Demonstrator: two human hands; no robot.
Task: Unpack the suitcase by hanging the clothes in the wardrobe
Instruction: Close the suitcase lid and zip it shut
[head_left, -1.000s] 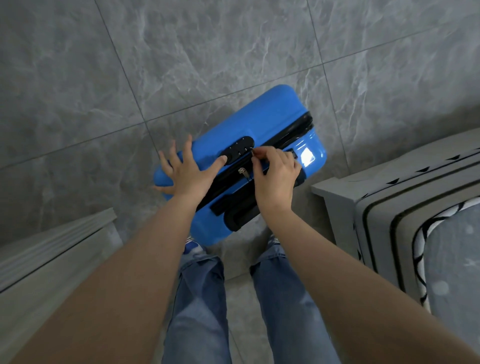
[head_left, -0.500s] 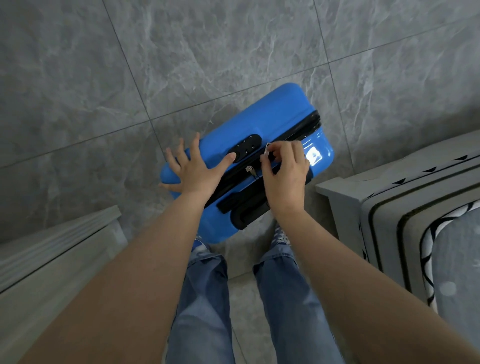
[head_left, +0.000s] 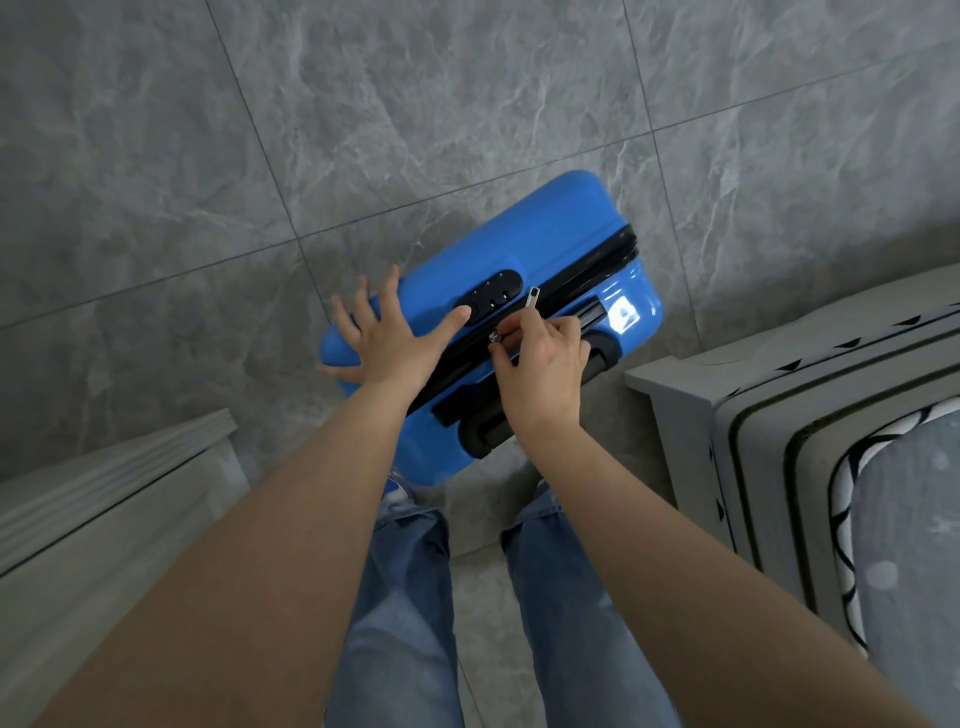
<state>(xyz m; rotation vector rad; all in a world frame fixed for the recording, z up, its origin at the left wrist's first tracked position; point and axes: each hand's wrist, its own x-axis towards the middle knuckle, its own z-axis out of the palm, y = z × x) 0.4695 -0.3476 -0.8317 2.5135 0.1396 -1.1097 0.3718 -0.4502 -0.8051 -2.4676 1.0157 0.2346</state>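
Soft, even daylight fills the scene, moderately bright with no harsh contrast; a white glare patch sits on the glossy corner of the blue suitcase (head_left: 621, 314), hinting at light from the upper right; faint, diffuse shadow falls on the grey floor tiles (head_left: 363, 130) beside the case; wide-angle distortion bends the tile joints and stretches the forearms toward the lower corners; focus is fairly sharp at centre, softer at the edges, with mild compression smear.

My blue hard-shell suitcase (head_left: 519, 249) stands upright on the floor, closed, its black zipper seam running from seven to one o'clock beside the black combination lock (head_left: 489, 296).
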